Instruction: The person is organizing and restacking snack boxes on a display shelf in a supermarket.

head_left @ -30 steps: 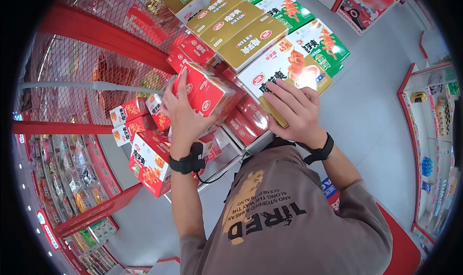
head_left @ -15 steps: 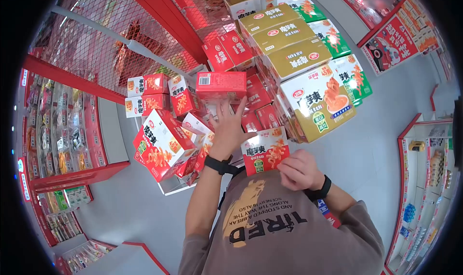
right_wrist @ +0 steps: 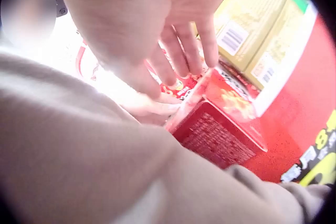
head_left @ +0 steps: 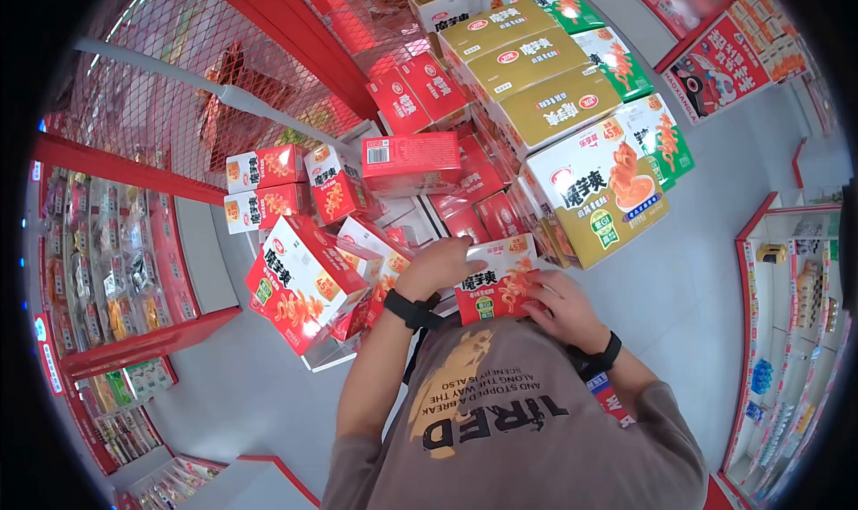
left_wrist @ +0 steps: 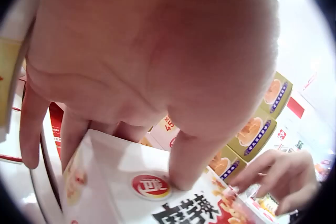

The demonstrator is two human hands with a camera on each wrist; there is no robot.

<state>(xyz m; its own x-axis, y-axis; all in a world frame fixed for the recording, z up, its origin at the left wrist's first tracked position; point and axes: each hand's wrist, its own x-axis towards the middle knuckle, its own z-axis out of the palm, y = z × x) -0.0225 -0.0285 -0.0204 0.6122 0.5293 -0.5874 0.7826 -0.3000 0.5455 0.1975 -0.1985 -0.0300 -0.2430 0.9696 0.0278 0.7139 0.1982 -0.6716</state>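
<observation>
A red-and-white snack box point(head_left: 496, 282) stands tilted in front of the shirt's hem, its printed face toward the head camera. My left hand point(head_left: 438, 269) grips its upper left; in the left wrist view the thumb presses the white face point(left_wrist: 123, 163) near the logo, and the fingers go behind the top edge. My right hand point(head_left: 570, 311) is at the box's right side with loosely bent fingers. From the right wrist, those fingers point(right_wrist: 181, 50) reach over the box beside its red printed panel point(right_wrist: 215, 140). A red barcode box point(head_left: 411, 163) lies on the display beyond.
Left of the hands, several red-and-white boxes point(head_left: 304, 282) lean on a white-edged stand. Gold boxes point(head_left: 559, 103) are stacked ahead to the right, green-and-white ones point(head_left: 657, 139) beside them. A red mesh panel point(head_left: 232, 81) with a grey pole point(head_left: 237, 99) rises at the back left. Shelves point(head_left: 786, 331) line the right.
A second ago my left hand held a red box and my right lay on a gold box. The left then spread over the display, and now it grips the box by the shirt.
</observation>
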